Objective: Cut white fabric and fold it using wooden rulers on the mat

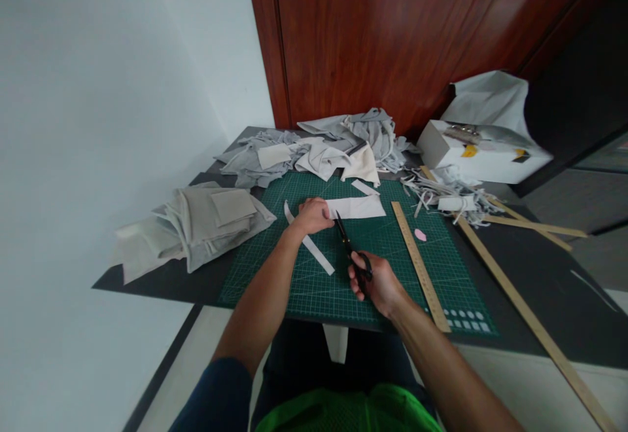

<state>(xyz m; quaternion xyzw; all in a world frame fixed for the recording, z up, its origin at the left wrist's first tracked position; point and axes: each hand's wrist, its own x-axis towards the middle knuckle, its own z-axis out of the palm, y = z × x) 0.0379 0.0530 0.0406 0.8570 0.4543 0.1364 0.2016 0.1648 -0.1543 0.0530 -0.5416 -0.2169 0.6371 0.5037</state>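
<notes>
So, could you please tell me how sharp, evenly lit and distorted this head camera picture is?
Head view: soft, even light with no hard shadows; faint sheen on the wooden door. The left hand, scissors in the right hand and the cutting mat look sharp; the white box near the edge is softer. Wide-angle lens bends the long ruler and table edges outward.

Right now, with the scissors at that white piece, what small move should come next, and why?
Probably close the scissors a short way into the white fabric piece. The blades' tip sits at that piece's left end, the left hand presses it flat on the green cutting mat, and the right hand has its fingers through the handles. A cut strip already lies beside.
</notes>
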